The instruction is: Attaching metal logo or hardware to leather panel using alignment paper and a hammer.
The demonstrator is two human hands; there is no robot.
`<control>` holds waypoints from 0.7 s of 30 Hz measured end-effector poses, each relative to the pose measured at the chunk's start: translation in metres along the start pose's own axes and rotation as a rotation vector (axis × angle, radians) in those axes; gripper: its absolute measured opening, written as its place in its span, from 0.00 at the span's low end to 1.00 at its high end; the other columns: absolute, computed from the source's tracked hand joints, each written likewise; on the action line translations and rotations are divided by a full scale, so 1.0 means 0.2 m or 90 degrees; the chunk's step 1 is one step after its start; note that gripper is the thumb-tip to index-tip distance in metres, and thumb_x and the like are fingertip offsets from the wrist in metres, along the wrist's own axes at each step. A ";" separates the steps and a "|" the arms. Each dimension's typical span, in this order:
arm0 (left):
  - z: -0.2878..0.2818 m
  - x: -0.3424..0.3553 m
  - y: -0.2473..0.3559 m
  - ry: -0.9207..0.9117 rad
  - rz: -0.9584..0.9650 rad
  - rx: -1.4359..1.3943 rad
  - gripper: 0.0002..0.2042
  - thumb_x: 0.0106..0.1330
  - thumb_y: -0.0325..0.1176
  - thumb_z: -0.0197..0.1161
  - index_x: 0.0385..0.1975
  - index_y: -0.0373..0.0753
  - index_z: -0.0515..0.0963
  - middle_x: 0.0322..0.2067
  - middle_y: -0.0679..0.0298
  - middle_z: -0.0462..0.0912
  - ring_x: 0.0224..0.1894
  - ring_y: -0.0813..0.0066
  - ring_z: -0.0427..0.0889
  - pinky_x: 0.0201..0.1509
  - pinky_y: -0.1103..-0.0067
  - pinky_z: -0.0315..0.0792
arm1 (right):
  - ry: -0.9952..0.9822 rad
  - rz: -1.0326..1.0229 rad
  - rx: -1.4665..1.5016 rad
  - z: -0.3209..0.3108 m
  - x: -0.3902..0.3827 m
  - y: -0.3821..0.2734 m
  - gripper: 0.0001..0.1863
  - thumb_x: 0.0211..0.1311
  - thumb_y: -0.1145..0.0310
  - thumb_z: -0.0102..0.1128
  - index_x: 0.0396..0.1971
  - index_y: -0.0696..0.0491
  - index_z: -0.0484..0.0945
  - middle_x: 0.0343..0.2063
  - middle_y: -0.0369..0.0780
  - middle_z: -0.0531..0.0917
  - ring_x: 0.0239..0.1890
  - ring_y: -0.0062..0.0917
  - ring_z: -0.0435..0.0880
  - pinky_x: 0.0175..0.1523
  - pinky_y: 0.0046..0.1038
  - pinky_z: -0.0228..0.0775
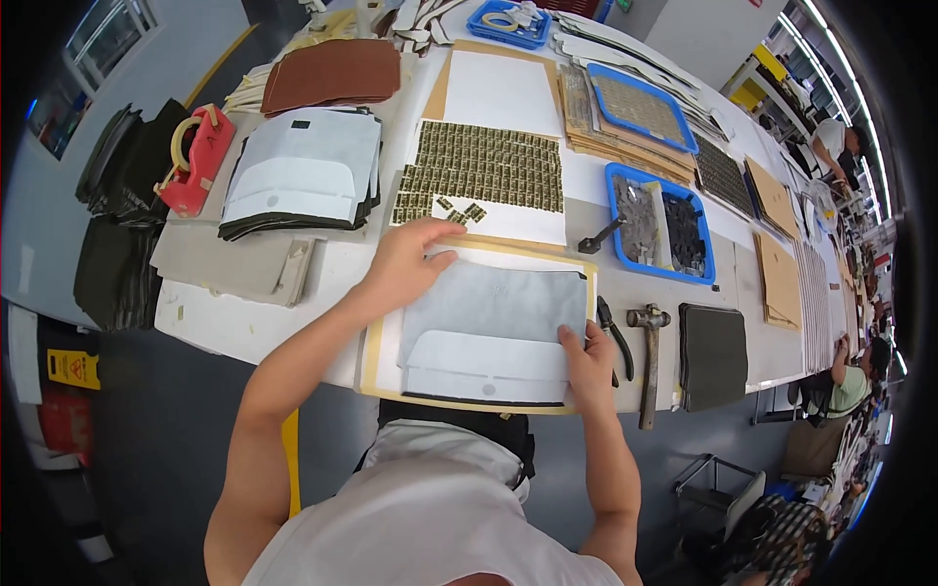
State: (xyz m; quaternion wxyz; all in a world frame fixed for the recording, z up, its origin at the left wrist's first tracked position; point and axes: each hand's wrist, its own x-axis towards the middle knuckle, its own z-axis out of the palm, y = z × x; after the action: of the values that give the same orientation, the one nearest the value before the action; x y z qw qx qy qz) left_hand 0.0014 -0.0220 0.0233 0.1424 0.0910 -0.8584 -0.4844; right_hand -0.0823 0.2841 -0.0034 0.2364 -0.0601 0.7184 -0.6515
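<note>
Fingers (445, 227) of the left hand (415, 259) are parted from its thumb, over the upper left corner of a flat grey rectangular panel with a paler pocket-shaped lower section (479, 313). The panel lies face up on a white board edged in yellow (384, 347), at the near side of a long white surface (220, 327). The right hand (589, 356) has its thumb on the panel's right edge, fingers just beyond; whether they pinch it, I cannot tell.

The left forearm slants up and inward from a bent elbow; the right rises more steeply.

Around them, from left to right: a red tape dispenser (200, 161); a stack of pale panels with dark edges (298, 171); behind the board, a white sheet (528, 229) bearing rows of small dark-and-gold rectangles (489, 166); black-handled pliers (623, 352), just beside the right hand and partly covered by it; a blue plastic tray (674, 276) of grey and black pieces; a wooden-handled metal hammer (650, 366); and a stack of dark grey rectangular sheets (713, 356).
</note>
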 end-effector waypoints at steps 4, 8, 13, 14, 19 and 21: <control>0.15 -0.05 0.04 -0.024 0.197 0.210 0.15 0.63 0.33 0.70 0.48 0.39 0.85 0.39 0.60 0.84 0.43 0.60 0.81 0.48 0.67 0.76 | -0.004 -0.026 -0.091 -0.01 0.00 0.00 0.14 0.69 0.71 0.64 0.49 0.64 0.79 0.29 0.35 0.86 0.29 0.12 0.79 0.34 0.21 0.72; 0.27 -0.10 0.01 -0.044 0.260 0.299 0.15 0.64 0.39 0.70 0.48 0.41 0.86 0.30 0.65 0.77 0.35 0.64 0.77 0.40 0.69 0.74 | 0.034 0.005 -0.270 -0.05 0.00 -0.11 0.20 0.67 0.71 0.65 0.55 0.63 0.77 0.23 0.36 0.85 0.22 0.15 0.79 0.30 0.23 0.72; 0.30 -0.13 -0.03 -0.004 0.326 0.382 0.15 0.65 0.41 0.68 0.47 0.42 0.84 0.32 0.67 0.74 0.37 0.67 0.75 0.41 0.70 0.71 | 0.099 -0.138 -0.349 -0.21 0.13 -0.13 0.22 0.64 0.71 0.66 0.57 0.58 0.78 0.24 0.41 0.86 0.23 0.23 0.84 0.31 0.28 0.74; 0.30 -0.14 -0.03 0.017 0.343 0.411 0.15 0.65 0.41 0.69 0.47 0.42 0.84 0.32 0.67 0.73 0.37 0.68 0.74 0.40 0.71 0.70 | 0.144 -0.228 -0.424 -0.27 0.20 -0.17 0.19 0.63 0.71 0.66 0.54 0.58 0.80 0.25 0.42 0.86 0.24 0.25 0.86 0.32 0.29 0.76; 0.32 -0.14 -0.02 0.005 0.360 0.425 0.17 0.65 0.43 0.68 0.50 0.42 0.83 0.31 0.67 0.72 0.37 0.68 0.73 0.38 0.71 0.68 | 0.216 -0.322 -0.578 -0.66 0.66 -0.28 0.13 0.60 0.71 0.65 0.44 0.57 0.87 0.37 0.46 0.90 0.37 0.38 0.90 0.45 0.35 0.80; 0.32 -0.14 -0.01 0.013 0.357 0.429 0.18 0.65 0.43 0.68 0.51 0.44 0.83 0.31 0.67 0.71 0.37 0.68 0.73 0.38 0.71 0.67 | 0.167 -0.301 -0.618 -0.66 0.78 -0.32 0.14 0.60 0.69 0.66 0.45 0.55 0.87 0.38 0.46 0.90 0.38 0.39 0.90 0.47 0.36 0.80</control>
State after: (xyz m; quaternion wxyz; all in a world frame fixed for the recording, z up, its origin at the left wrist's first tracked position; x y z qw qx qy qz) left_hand 0.0073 0.0373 -0.0140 0.2393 -0.0997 -0.9585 -0.1187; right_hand -0.2886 0.3340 0.0235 -0.0626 -0.2403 0.9265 -0.2828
